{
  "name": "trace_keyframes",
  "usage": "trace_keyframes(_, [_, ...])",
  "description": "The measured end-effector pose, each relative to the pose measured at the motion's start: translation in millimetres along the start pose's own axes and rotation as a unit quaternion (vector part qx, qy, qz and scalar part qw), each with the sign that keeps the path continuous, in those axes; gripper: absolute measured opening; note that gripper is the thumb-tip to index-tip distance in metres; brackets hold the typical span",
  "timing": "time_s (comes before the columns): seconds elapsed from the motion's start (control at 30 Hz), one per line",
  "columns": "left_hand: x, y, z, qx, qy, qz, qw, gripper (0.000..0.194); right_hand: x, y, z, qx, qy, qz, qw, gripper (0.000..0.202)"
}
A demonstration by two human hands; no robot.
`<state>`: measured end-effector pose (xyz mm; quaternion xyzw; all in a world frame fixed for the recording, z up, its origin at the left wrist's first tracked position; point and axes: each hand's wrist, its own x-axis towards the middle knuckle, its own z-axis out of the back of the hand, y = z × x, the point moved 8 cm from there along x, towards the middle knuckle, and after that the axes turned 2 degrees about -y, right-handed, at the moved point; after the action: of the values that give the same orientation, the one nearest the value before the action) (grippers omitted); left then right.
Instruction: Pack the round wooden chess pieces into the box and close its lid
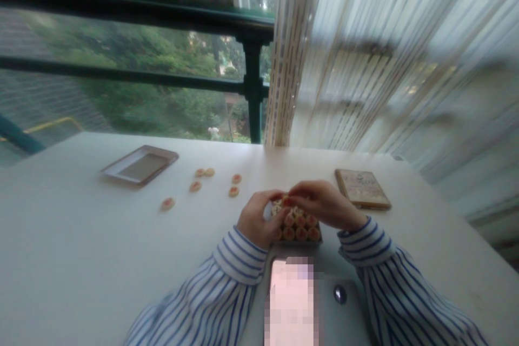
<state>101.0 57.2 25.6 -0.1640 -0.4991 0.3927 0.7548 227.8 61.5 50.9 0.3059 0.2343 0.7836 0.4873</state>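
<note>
Round wooden Chinese chess pieces (300, 220) with red marks sit in rows inside a small box (302, 243) in front of me. My right hand (322, 203) reaches over the box from the right, its fingertips pinching a red-marked Chinese chess piece (286, 201) near the far side. My left hand (259, 219) is curled round the box's left side, its thumb over the pieces and its fingertips near the far left corner. The hands hide part of the box's contents.
Several loose pieces (195, 186) lie left of the box. A shallow tray (138, 166), possibly a lid, is at the far left. A flat wooden box or board (363, 189) lies on the right. A phone (292, 303) with a blurred screen is nearest me. Beyond the table (101, 259) are a railing and a string curtain.
</note>
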Motion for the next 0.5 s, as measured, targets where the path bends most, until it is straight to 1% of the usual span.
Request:
trace_keyframes(0.1, [-2,12,-2.7,-0.059,0.02,0.074,0.995,0.024,0,2,0,0.0,-0.004,0.011,1.0,0.015])
trace_keyframes(0.23, [-2,20,-5.1,-0.144,0.023,0.135,0.98,0.023,0,7,-1,0.002,-0.001,0.03,1.0,0.014])
trace_keyframes(0.4, [-2,27,-5.7,-0.187,0.017,0.185,0.965,0.021,-2,14,-5,0.002,0.008,0.054,0.999,0.015])
trace_keyframes(0.5, [-3,31,-5.2,-0.195,0.007,0.2,0.96,0.021,-3,18,-7,-0.035,0.006,0.076,0.996,0.016])
